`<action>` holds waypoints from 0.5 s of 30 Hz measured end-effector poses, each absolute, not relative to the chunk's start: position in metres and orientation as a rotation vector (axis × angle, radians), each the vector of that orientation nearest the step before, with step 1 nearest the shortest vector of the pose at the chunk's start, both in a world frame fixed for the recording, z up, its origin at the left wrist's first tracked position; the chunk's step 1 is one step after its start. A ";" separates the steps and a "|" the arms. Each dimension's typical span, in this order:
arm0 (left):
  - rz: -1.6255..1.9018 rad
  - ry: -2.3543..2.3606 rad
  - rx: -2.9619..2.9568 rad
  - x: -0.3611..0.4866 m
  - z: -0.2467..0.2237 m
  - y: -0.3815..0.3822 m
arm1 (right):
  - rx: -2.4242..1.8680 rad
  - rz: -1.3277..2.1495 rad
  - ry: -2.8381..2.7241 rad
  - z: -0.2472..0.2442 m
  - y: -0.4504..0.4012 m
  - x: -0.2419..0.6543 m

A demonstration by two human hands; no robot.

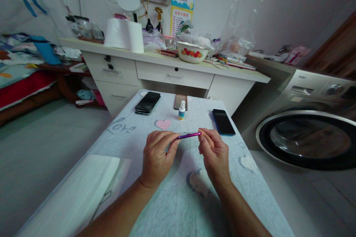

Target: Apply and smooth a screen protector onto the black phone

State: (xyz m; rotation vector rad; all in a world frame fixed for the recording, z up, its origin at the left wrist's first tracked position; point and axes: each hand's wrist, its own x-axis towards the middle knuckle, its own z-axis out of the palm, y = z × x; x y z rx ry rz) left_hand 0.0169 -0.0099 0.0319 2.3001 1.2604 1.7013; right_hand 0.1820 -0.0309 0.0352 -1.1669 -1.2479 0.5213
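Note:
Above the middle of the table I hold a thin purple smartphone (189,135), seen nearly edge-on and roughly level. My left hand (160,152) is closed on its left end, thumb below and fingers above. At the right end, my right hand (214,152) is closed with curled fingers against the phone's edge. A peach-orange patch shows among those fingers; whether it is a cloth or skin I cannot tell. Beyond the hands stands a small white bottle (181,111) with a blue and yellow label, upright, in front of a brownish phone (177,100) lying flat.
Stacked black phones (148,102) lie at the table's back left, and a dark phone with a blue edge (223,122) at the right. White folded material (83,185) covers the left edge. Behind are a white desk (172,74) and, to the right, a washing machine (300,92).

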 end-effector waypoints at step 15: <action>1.593 1.249 2.175 0.021 0.020 -0.007 | -1.225 0.089 -1.511 0.060 -0.042 0.181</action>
